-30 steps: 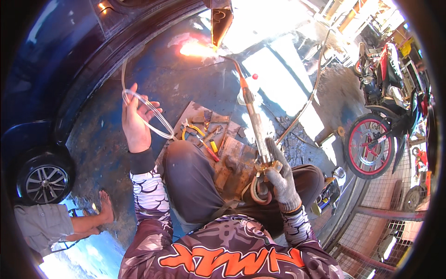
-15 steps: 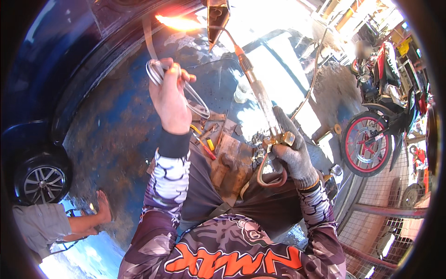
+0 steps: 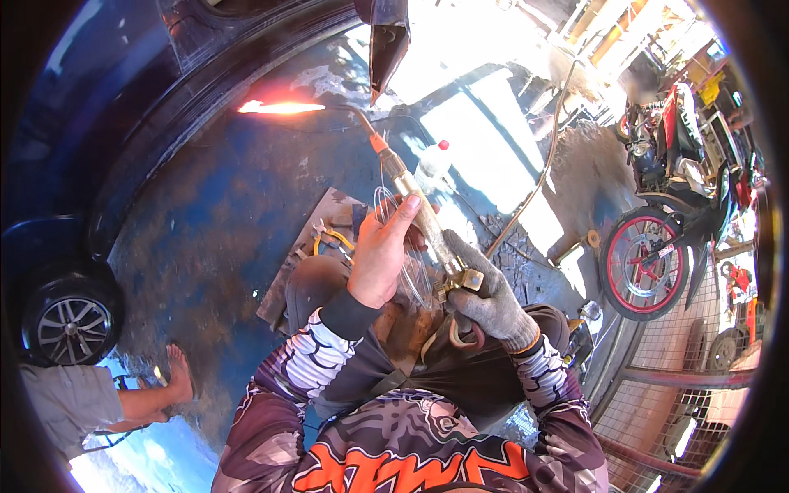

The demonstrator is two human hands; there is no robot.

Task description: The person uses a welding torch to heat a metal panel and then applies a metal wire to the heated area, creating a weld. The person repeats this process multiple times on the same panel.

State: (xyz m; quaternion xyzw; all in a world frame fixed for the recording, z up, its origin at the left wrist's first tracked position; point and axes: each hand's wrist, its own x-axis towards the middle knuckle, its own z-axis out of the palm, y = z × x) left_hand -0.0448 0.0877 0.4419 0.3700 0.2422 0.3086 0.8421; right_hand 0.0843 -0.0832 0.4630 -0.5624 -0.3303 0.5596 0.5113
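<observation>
A lit gas torch (image 3: 427,220) slants up and left in front of me, its thin bent tip giving off an orange-white flame (image 3: 283,108). My right hand (image 3: 496,306), in a grey glove, is closed around the torch's lower end beside the brass valves (image 3: 464,280). My bare left hand (image 3: 380,261) is closed on a loose coil of thin pale wire (image 3: 417,281). Its thumb rests against the torch's shaft, and its other fingers are partly hidden behind. Yellow-handled pliers (image 3: 335,237) lie on a board just left of that hand.
A dark blue car (image 3: 107,148) with a wheel (image 3: 72,330) stands at left; another person's bare leg (image 3: 156,401) is below it. A metal channel piece (image 3: 388,51) hangs at top. A hose (image 3: 552,156) and motorcycle (image 3: 657,246) are at right. A red-capped container (image 3: 433,158) sits beyond the torch.
My left hand has come down and right with the wire coil, onto the torch's shaft. The torch's tip and flame have dropped lower and left, away from the metal channel piece.
</observation>
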